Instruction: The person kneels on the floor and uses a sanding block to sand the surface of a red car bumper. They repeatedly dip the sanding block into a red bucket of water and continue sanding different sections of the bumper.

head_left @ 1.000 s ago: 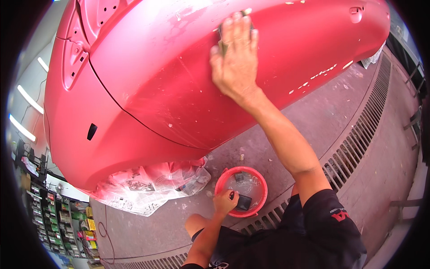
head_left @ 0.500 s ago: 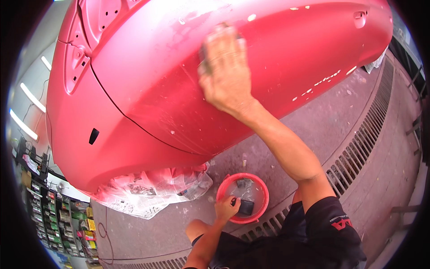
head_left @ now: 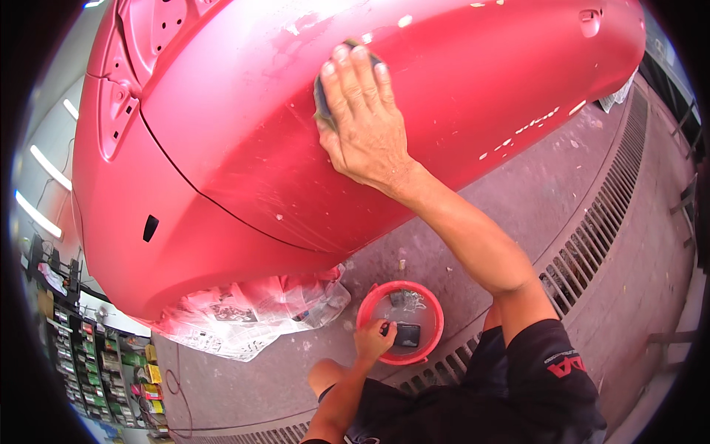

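Observation:
My right hand (head_left: 366,133) lies with fingers stretched over a dark sanding pad (head_left: 320,103), pressing it against the matte red car body panel (head_left: 473,81). The pad's edge shows beyond the fingertips and along the hand's left side; the rest is covered. Low in front of me, my left hand (head_left: 373,340) is closed on the end of a black rectangular thing (head_left: 407,335) over the red bucket (head_left: 440,318); its kind is unclear. Cloudy water and a small grey piece (head_left: 403,299) show inside the bucket.
Crumpled newspaper and plastic masking (head_left: 259,318) hangs below the panel's front part. A slotted floor drain (head_left: 592,237) runs along the right and behind the bucket. Shelves with boxes (head_left: 96,362) stand at the lower left, near a thin hose (head_left: 176,392) on the floor.
My right hand was blurred and is now sharp, a little further left on the panel with the pad. The black thing in my left hand has turned slightly and lies more level.

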Available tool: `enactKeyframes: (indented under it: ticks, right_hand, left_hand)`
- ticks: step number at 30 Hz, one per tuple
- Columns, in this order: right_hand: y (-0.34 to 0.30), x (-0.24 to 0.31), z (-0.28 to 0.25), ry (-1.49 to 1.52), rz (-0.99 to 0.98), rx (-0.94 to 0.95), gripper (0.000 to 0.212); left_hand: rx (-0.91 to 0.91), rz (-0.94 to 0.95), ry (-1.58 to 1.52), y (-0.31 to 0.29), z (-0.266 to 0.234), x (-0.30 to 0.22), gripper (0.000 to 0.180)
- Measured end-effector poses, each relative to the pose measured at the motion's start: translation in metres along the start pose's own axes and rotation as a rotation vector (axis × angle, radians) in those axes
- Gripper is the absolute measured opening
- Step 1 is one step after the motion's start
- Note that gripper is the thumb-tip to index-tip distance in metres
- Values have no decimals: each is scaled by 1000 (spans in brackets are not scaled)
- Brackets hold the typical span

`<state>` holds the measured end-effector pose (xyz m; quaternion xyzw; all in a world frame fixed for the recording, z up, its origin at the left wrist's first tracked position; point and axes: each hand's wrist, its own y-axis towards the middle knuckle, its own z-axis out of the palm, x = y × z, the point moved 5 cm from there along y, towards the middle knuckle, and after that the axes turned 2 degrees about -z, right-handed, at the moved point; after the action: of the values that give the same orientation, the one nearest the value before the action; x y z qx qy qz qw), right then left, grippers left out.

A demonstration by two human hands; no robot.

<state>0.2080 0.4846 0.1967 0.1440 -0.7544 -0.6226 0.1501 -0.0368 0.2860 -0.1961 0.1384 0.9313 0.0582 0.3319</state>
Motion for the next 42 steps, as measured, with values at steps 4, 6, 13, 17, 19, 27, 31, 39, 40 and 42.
enactKeyframes:
  ticks: [4, 6, 13, 17, 19, 27, 31, 39, 40, 42]
  right_hand:
    - [9, -4, -5, -35, 34, -22, 81]
    - [6, 8, 4, 43, 49, -70, 81]
    - [5, 0, 5, 2, 87, -87, 83]
    - [2, -13, -5, -64, 38, -4, 76]
    - [4, -19, -8, -41, 174, -118, 74]
    - [-2, -20, -7, -31, 136, -64, 75]
    - [-5, -31, -12, -159, 95, 15, 77]
    - [-1, -31, -19, -272, 200, -41, 74]
    - [0, -34, -19, -342, 239, -75, 77]
    - [-8, -1, -8, -133, 100, 50, 78]
  left_hand:
    - [-8, -7, 4, 2, 0, 10, 26]
    - [9, -26, 0, -3, 5, 9, 26]
    - [4, -21, 12, 2, 2, 6, 27]
    - [17, -10, -30, 0, -4, 0, 27]
    - [4, -16, -23, 2, -1, 3, 27]
    - [2, -6, -16, 1, 0, 6, 28]
    - [4, -9, -29, 1, -1, 3, 27]
    - [1, -10, -31, 3, -5, -2, 26]
    - [-2, 0, -20, 3, -2, -1, 26]
    - [6, -7, 8, -2, -1, 3, 26]
